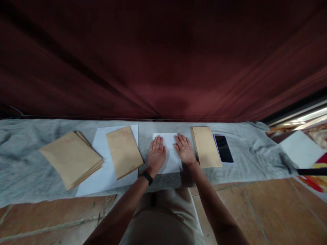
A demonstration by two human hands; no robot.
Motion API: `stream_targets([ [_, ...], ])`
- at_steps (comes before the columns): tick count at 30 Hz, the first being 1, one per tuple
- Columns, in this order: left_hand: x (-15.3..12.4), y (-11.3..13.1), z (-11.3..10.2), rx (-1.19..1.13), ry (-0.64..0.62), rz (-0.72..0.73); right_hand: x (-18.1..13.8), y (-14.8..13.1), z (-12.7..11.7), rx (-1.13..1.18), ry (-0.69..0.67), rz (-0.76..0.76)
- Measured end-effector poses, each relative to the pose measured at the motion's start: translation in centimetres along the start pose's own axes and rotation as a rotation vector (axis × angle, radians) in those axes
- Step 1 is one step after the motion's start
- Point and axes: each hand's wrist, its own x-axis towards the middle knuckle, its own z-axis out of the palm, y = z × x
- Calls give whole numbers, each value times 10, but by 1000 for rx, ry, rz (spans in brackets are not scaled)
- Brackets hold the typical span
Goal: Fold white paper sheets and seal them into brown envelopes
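Observation:
A white sheet of paper (170, 156) lies on the grey cloth in front of me; whether it is folded I cannot tell. Flat on its left edge rests my left hand (156, 154), fingers stretched out, a dark band on the wrist. My right hand (185, 149) lies flat over the paper's right edge, its fingers a little spread. Just right of that hand is a small stack of brown envelopes (207, 148). To the left of my left hand, more brown envelopes (124, 151) sit on a larger white sheet (98, 180).
A pile of brown envelopes (73, 158) fans out farther left. A phone (224, 148) with a dark screen lies beside the right stack. Grey cloth (255, 153) covers the narrow table, with a dark red curtain (173, 68) behind it. Tiled floor (237, 207) shows below.

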Motion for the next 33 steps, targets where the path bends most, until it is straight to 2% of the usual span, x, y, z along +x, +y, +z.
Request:
stream_targets([
  [3, -13, 3, -8, -6, -6, 62, -12, -16, -3, 48, 14, -13],
  [6, -37, 7, -14, -4, -49, 169, -34, -35, -4, 100, -42, -123],
  [9, -61, 5, -18, 3, -71, 172, -57, -45, -5, 80, -70, -122],
  [15, -85, -6, -22, -19, -26, 89, -85, -30, -11, 18, -5, -37],
  [19, -97, -4, -22, 14, 36, 31, -95, -28, -12, 0, 49, 6],
  [22, -103, 1, -19, 53, 32, 127, -96, -41, -10, -1, 80, 20],
  [25, -108, 3, -14, 95, -9, 283, -97, -60, -5, 16, 60, -51],
  [27, -111, -1, -12, 126, 1, 332, -102, -68, -4, 8, 62, -88],
  [33, -125, -27, -20, 158, 52, 416, -124, -61, -8, -62, 150, -24],
])
